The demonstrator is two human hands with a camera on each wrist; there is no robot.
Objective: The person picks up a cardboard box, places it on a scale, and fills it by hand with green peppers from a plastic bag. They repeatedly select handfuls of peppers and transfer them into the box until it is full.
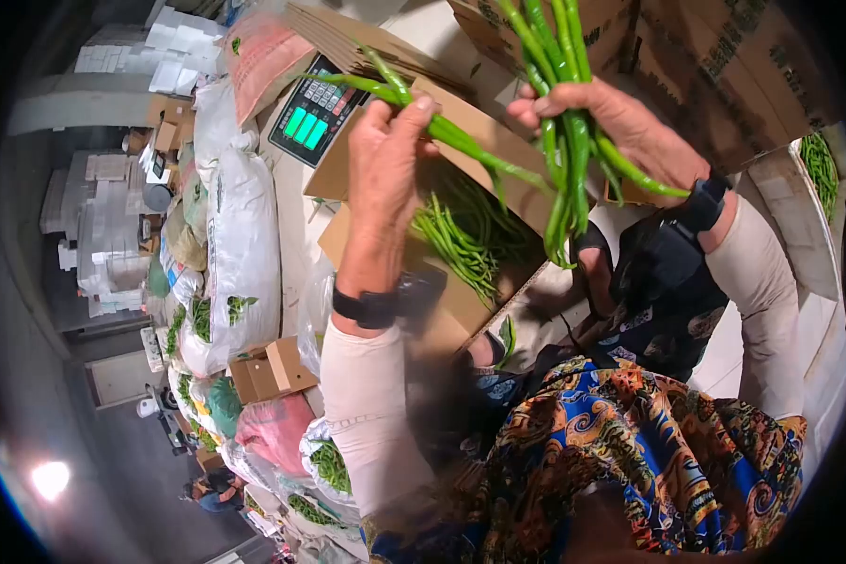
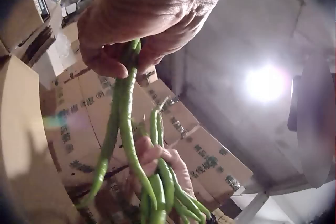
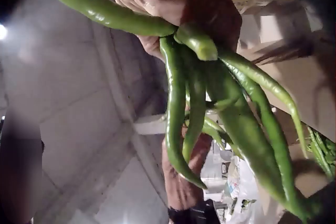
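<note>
Between thumb and fingers, my left hand (image 1: pixel 381 164) pinches a few long green chili peppers (image 1: pixel 461 141). In the left wrist view these chilies (image 2: pixel 127 124) hang down from the fingertips. My right hand (image 1: pixel 625 117) grips a thicker bunch of green chilies (image 1: pixel 578 179), which sticks out above and below the fist. The right wrist view shows that bunch (image 3: pixel 252 134) close up, with one chili pointing off to the side. Both hands are raised over an open cardboard box (image 1: pixel 446 315); more green chilies (image 1: pixel 461 249) lie inside it.
A digital scale (image 1: pixel 301 127) with a lit green display stands beyond the box, near flattened cardboard (image 1: pixel 343 38). Printed cartons (image 1: pixel 714 85) are stacked at the right. White sacks (image 1: pixel 240 226) line the left side, and a small open carton (image 1: pixel 273 369) sits among them.
</note>
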